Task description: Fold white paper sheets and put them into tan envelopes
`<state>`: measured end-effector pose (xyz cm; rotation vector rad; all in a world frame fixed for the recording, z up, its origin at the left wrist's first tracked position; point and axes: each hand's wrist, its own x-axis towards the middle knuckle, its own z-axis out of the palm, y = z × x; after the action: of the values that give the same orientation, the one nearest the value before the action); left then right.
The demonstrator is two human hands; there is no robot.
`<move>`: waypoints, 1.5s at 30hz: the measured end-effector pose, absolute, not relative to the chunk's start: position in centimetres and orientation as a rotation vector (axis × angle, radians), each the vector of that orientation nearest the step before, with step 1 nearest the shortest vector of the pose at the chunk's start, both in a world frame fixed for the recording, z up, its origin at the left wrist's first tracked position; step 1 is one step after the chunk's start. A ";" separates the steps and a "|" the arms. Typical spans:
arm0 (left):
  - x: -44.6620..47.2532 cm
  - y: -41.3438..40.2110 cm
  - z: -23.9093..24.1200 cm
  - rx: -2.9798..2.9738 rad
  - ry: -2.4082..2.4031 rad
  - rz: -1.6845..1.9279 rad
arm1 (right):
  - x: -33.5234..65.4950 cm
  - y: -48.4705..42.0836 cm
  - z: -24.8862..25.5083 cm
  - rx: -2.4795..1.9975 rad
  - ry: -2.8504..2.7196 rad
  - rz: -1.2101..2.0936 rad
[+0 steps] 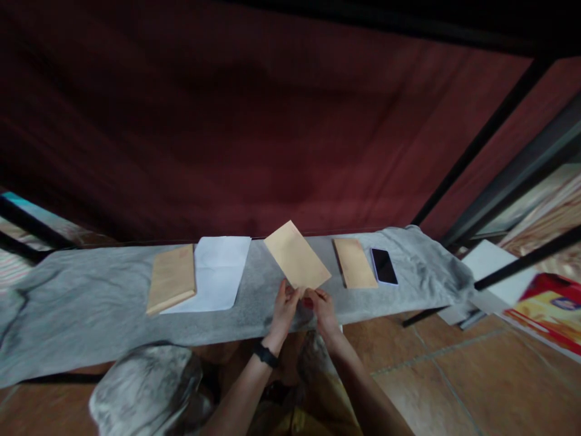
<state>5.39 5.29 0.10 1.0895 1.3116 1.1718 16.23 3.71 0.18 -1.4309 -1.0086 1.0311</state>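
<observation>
Pinched between both my hands is a tan paper envelope (297,257), tilted over the grey cloth. My left hand (285,306), with a dark band on its wrist, grips the lower edge near the corner. My right hand (321,307) closes on the same edge just beside it; the fingertips almost meet and partly hide that edge. Right of the held envelope lies a small stack of tan envelopes (355,262). Farther left, a thicker pile of tan envelopes (172,277) overlaps white paper sheets (220,269), which show a fold line.
A phone (384,266) lies face up at the right on the grey cloth (91,303) covering the narrow bench. Behind it hangs a dark red curtain (254,139). A black metal post (481,145) slants at the right, near a red and yellow package (549,309).
</observation>
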 end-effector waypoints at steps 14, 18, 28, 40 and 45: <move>1.9 6.6 -1.6 1.247 1.526 0.909 | 18.4 1.3 -2.5 -1.635 -1.493 0.782; 1.0 6.2 -1.8 1.648 1.760 0.786 | 19.6 1.3 -2.6 -1.593 -1.941 0.267; 4.1 9.3 -2.7 2.432 1.728 0.466 | 19.7 1.4 -4.4 -1.588 -2.240 0.091; 6.8 20.7 -3.8 2.509 1.690 0.285 | 19.5 1.5 -4.1 -1.525 -2.212 -0.005; 6.0 19.1 -4.4 2.668 1.500 0.289 | 19.5 1.4 -4.1 -1.519 -2.209 -0.001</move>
<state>6.00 19.13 -4.44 2.6681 1.4997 0.2886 19.50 1.42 -4.06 -1.5192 -2.2091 -0.0008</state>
